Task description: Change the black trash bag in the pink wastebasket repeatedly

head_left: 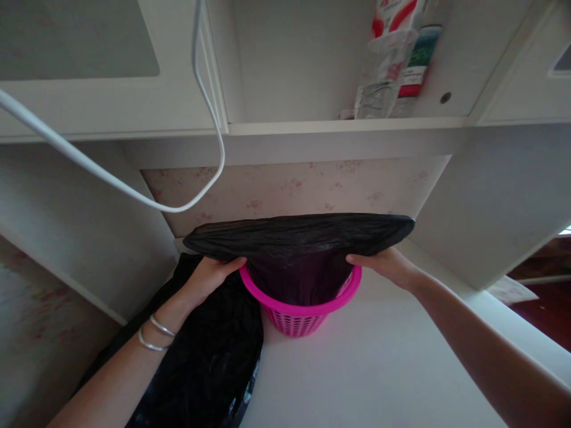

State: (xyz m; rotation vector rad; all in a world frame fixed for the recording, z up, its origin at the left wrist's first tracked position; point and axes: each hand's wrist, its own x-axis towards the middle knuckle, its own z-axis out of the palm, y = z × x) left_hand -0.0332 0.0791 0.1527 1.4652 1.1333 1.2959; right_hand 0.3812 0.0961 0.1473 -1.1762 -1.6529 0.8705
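A pink perforated plastic basket [298, 321] stands on the white surface in front of me. A black garbage bag [303, 235] hangs down inside it, its upper part spread wide above the far rim. My left hand [213, 276] grips the bag at the left, thumb along its edge beside the basket rim. On the right, my right hand [388, 264] pinches the bag in the same way, thumb pointing inward. The fingers of both hands are mostly hidden behind the black plastic. Two silver bangles circle my left wrist.
A large black plastic bag [209, 356] lies left of the basket, under my left forearm. A white cable [134, 193] loops across the upper left. Overhead is a white shelf [348, 128] holding clear plastic bottles [379, 89]. Side panels flank the surface.
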